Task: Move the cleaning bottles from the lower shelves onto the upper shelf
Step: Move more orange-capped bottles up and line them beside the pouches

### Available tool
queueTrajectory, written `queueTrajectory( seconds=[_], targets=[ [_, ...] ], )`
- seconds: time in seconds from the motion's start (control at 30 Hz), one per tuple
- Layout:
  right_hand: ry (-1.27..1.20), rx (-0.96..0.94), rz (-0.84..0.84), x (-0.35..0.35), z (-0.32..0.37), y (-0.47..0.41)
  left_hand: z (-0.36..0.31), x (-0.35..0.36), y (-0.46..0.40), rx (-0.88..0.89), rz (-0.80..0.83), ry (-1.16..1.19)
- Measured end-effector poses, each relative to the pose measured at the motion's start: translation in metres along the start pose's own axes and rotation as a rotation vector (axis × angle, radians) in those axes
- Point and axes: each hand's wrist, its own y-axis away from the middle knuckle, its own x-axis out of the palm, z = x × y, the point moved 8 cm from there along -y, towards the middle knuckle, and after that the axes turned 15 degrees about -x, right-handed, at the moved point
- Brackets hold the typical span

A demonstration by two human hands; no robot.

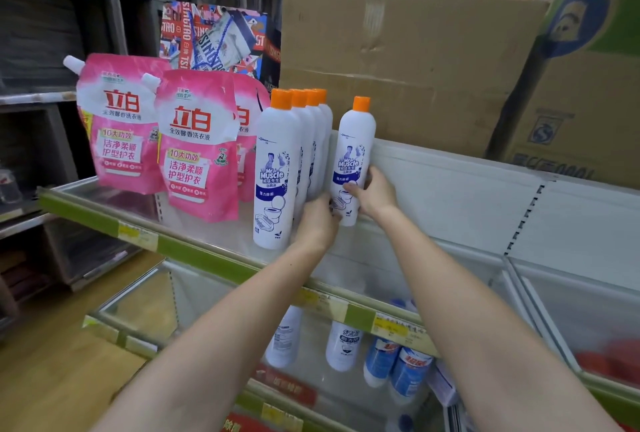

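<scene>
**Both hands on 1 bottle at the upper shelf**

Both bare arms reached up and forward over the upper shelf [207, 260]. The right hand [372, 194] wrapped the lower body of a white bottle [355, 154] with an orange cap, thumb across its label. The left hand [318, 218] clasped the same bottle's base from the left. It stood upright, just right of a row [277, 172] of 4 like bottles. Pink pouches [197, 147] stood further left. More bottles [344, 345] sat on the lower shelf.
</scene>
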Motion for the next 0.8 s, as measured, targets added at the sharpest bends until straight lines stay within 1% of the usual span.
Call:
queueTrajectory(
  seconds=[0.27, 0.43, 0.57, 0.67, 0.8],
  targets=[
    [-0.004, 0.029, -0.009, 0.005, -0.01, -0.012, 0.0, 0.008, -0.005, 0.034, 0.032, -0.054],
    [0.017, 0.184, -0.064, 0.002, -0.022, -0.005, -0.003, 0.007, -0.002, 0.052, 0.024, -0.09],
    [0.086, 0.198, -0.017, 0.006, -0.026, 0.016, -0.01, 0.003, 0.001, 0.059, 0.026, -0.108],
    [0.072, 0.209, -0.042, -0.005, -0.032, 0.033, -0.015, 0.0, 0.004, 0.065, 0.022, -0.081],
    [0.035, 0.242, -0.108, -0.044, -0.042, 0.051, -0.026, 0.006, 0.013, 0.083, 0.063, -0.095]
  ],
)
